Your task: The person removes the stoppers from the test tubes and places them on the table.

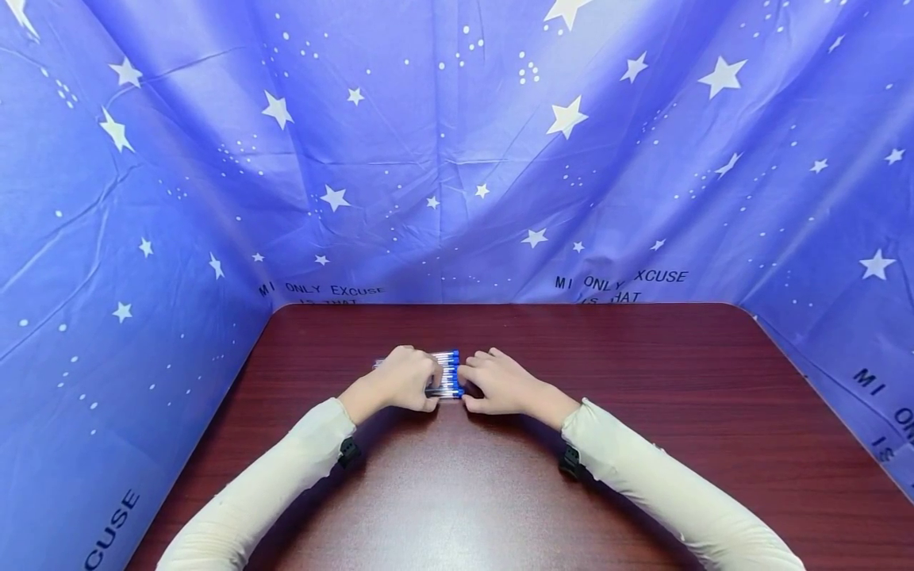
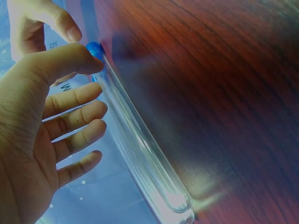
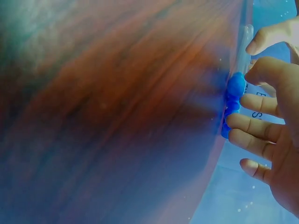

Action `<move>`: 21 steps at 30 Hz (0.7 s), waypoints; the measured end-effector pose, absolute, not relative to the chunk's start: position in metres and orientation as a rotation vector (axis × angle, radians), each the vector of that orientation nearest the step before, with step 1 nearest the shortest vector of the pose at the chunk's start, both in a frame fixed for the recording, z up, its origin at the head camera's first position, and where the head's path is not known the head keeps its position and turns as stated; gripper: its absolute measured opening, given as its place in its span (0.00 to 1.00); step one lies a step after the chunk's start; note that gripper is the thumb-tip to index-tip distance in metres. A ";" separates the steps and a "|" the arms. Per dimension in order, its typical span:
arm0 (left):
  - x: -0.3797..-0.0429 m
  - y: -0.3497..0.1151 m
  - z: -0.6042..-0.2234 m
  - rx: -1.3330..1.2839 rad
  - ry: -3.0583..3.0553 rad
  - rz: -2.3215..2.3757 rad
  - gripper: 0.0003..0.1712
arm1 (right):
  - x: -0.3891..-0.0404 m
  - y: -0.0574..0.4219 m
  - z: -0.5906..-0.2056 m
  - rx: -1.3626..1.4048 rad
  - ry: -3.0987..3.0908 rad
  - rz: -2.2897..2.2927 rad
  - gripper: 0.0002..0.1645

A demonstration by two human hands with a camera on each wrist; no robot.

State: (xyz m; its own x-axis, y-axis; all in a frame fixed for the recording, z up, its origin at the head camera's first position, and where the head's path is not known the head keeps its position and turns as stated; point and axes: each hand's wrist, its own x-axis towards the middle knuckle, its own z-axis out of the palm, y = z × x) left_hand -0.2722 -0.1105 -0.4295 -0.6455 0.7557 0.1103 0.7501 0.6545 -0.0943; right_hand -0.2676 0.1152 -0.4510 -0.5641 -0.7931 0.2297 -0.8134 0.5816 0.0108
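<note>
Several clear test tubes (image 1: 444, 371) with blue caps (image 3: 236, 85) lie side by side on the table, caps toward my right hand. My left hand (image 1: 408, 379) reaches over the row and hides most of the tubes' length. In the left wrist view its thumb lies by the capped end of the nearest tube (image 2: 145, 140), with the other fingers extended and spread along the far side. Across from it, my right hand (image 1: 501, 384) is at the cap ends, its fingertips close against the blue caps and its thumb near the closest one.
The dark red wooden table (image 1: 614, 349) has rounded far corners. A blue curtain (image 1: 439, 159) with white stars and black lettering hangs behind it and along both sides. Each wrist carries a black strapped device (image 1: 569, 460) below a pale sleeve (image 1: 643, 476).
</note>
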 end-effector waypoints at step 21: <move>-0.274 -0.110 -0.433 -1.266 -2.740 0.014 0.08 | -0.265 0.112 -0.455 1.333 -2.620 0.085 0.10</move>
